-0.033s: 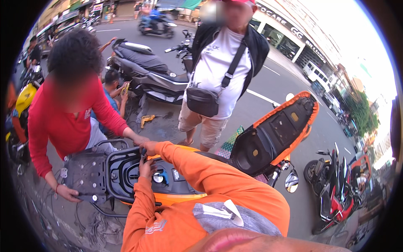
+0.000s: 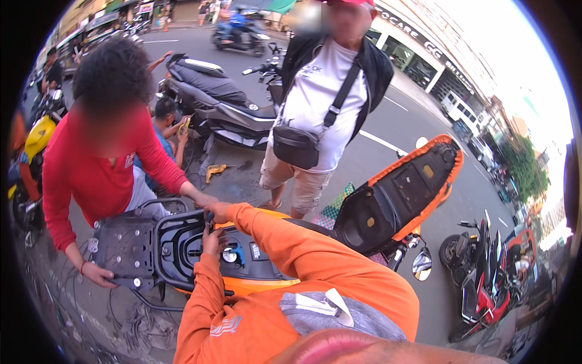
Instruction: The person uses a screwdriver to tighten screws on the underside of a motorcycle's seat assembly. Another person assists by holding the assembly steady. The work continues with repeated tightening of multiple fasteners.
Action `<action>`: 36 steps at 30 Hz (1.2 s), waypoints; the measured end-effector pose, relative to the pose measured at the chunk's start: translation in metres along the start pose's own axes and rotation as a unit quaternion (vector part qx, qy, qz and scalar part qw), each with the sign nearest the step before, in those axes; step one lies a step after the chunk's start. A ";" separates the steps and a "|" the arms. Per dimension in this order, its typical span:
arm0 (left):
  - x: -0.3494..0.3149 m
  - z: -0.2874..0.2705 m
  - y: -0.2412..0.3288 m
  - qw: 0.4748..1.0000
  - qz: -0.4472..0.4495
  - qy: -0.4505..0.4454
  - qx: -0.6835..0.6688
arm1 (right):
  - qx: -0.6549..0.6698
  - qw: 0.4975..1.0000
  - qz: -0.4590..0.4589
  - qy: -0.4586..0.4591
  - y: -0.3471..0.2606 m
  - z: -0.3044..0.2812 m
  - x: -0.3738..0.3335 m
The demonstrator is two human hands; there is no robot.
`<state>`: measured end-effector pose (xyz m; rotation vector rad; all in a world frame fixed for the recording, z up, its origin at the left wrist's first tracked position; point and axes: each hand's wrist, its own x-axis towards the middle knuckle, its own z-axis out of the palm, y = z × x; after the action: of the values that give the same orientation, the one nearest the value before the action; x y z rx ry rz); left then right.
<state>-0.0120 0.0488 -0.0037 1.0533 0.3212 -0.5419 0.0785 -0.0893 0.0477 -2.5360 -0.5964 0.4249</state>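
Observation:
My right hand point(image 2: 221, 212) is closed around a dark tool handle with a bluish end point(image 2: 209, 216), over the rear of an orange-and-black motorcycle point(image 2: 267, 284). Just below it, my left hand point(image 2: 211, 242) has its fingers curled at the same spot; what they grip is hidden. Both hands are beside the black tubular rear rack point(image 2: 159, 233). A flat black bolted plate point(image 2: 124, 249) extends from the rack. A person in a red top steadies the plate's near corner with one hand point(image 2: 97, 275); their other hand point(image 2: 203, 199) is close against my right hand.
The orange-edged seat point(image 2: 400, 197) is tipped up toward the front, near a mirror point(image 2: 421, 264). A person with a black shoulder bag point(image 2: 296, 147) stands across the motorcycle. A yellow power tool point(image 2: 214, 173) and a grey rag point(image 2: 148, 327) lie on the ground. A grey scooter point(image 2: 230, 115) stands behind.
The view has shifted slightly. On the road, the passing scooter has moved right. My hands stay at the same place by the rack.

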 end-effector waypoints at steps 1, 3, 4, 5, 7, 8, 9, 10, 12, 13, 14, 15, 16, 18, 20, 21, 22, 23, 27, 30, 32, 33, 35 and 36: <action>-0.002 -0.001 0.000 1.000 -0.006 0.002 -0.001 | 0.002 1.000 -0.001 -0.007 -0.001 0.002 0.001; -0.005 -0.001 0.001 1.000 -0.007 0.002 -0.006 | 0.007 1.000 0.007 -0.020 -0.004 0.003 0.001; -0.006 -0.002 0.001 1.000 -0.001 -0.003 -0.018 | 0.009 0.999 0.021 -0.028 -0.007 0.003 0.000; -0.008 -0.001 0.000 1.000 -0.009 0.003 -0.013 | 0.010 0.999 0.039 -0.033 -0.009 0.002 -0.001; -0.010 -0.001 -0.001 1.000 -0.001 -0.010 -0.011 | 0.026 0.998 0.036 -0.037 -0.013 -0.001 -0.004; -0.012 0.000 -0.003 1.000 -0.006 -0.004 -0.004 | 0.025 0.998 0.046 -0.041 -0.015 -0.002 -0.006; -0.013 0.001 -0.004 1.000 -0.008 -0.013 -0.003 | 0.027 0.998 0.051 -0.039 -0.016 -0.004 -0.007; -0.015 0.002 -0.006 1.000 -0.011 -0.013 0.000 | 0.007 0.999 0.039 -0.030 -0.017 -0.005 -0.009; -0.019 0.005 -0.012 1.000 -0.005 -0.019 0.003 | -0.029 0.999 0.010 -0.016 -0.016 -0.006 -0.010; -0.021 0.007 -0.015 0.999 -0.017 -0.031 0.011 | -0.031 1.000 0.002 -0.004 -0.015 -0.007 -0.010; -0.024 0.008 -0.020 0.998 -0.022 -0.046 0.040 | -0.029 1.000 0.002 -0.010 -0.014 -0.006 -0.010; -0.027 0.010 -0.024 0.995 -0.031 -0.058 0.073 | -0.032 0.999 0.005 -0.020 -0.013 -0.005 -0.010; -0.031 0.011 -0.029 0.992 -0.045 -0.090 0.074 | -0.021 0.999 0.012 -0.025 -0.012 -0.005 -0.009; -0.039 0.015 -0.037 0.985 -0.088 -0.118 0.092 | -0.016 1.000 0.006 -0.026 -0.012 -0.003 -0.008; -0.046 0.019 -0.040 0.982 -0.087 -0.127 0.107 | -0.017 1.000 0.010 -0.017 -0.011 -0.001 -0.009; -0.048 0.022 -0.041 0.978 -0.095 -0.147 0.109 | -0.013 1.000 0.005 -0.014 -0.011 0.000 -0.009; -0.050 0.024 -0.040 0.980 -0.096 -0.134 0.114 | -0.013 1.000 0.008 -0.012 -0.011 0.000 -0.009; -0.051 0.026 -0.038 0.979 -0.099 -0.136 0.111 | -0.015 1.000 0.014 -0.012 -0.011 0.000 -0.010; -0.055 0.030 -0.030 0.981 -0.096 -0.132 0.106 | -0.023 1.000 0.008 -0.004 -0.011 -0.001 -0.010; -0.056 0.028 -0.030 0.978 -0.107 -0.143 0.109 | -0.006 1.000 0.018 -0.014 -0.013 -0.001 -0.009; -0.057 0.024 -0.033 0.979 -0.091 -0.143 0.111 | 0.001 0.999 0.033 -0.017 -0.015 -0.001 -0.009; -0.057 0.023 -0.035 0.978 -0.097 -0.150 0.108 | -0.005 0.999 0.036 -0.012 -0.016 -0.001 -0.009; -0.057 0.019 -0.038 0.978 -0.102 -0.148 0.105 | -0.019 0.999 0.047 -0.004 -0.019 -0.001 -0.011; -0.057 0.018 -0.040 0.980 -0.095 -0.147 0.097 | -0.016 0.999 0.045 0.002 -0.020 -0.001 -0.011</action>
<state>-0.0813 0.0330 0.0038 1.1185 0.1076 -0.9041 0.0630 -0.0799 0.0614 -2.6003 -0.4930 0.4461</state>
